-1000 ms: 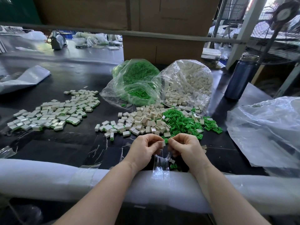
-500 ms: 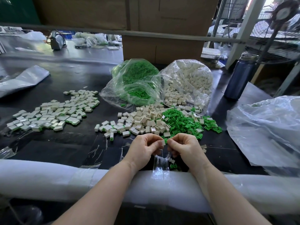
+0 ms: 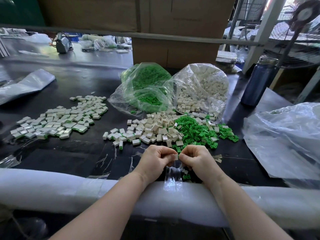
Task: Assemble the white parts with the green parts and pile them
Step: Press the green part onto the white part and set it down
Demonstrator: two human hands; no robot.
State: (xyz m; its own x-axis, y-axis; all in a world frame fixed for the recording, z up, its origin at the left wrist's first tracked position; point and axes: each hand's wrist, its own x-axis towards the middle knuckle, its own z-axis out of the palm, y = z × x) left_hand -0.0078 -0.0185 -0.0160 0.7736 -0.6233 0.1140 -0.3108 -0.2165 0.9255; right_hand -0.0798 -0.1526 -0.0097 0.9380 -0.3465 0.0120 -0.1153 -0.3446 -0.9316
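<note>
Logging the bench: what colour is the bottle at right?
Dark blue bottle with a silvery cap, clearest in the head view.

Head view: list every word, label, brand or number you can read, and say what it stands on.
None can be read.
Cardboard box: a faint printed line on its face, too small and blurred to read.
Blue bottle, bags and parts: no lettering shows.

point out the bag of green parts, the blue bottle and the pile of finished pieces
bag of green parts (image 3: 147, 87): head view, on the bag's clear front.
blue bottle (image 3: 258, 84): head view, mid body.
pile of finished pieces (image 3: 58, 118): head view, pile's middle.
</note>
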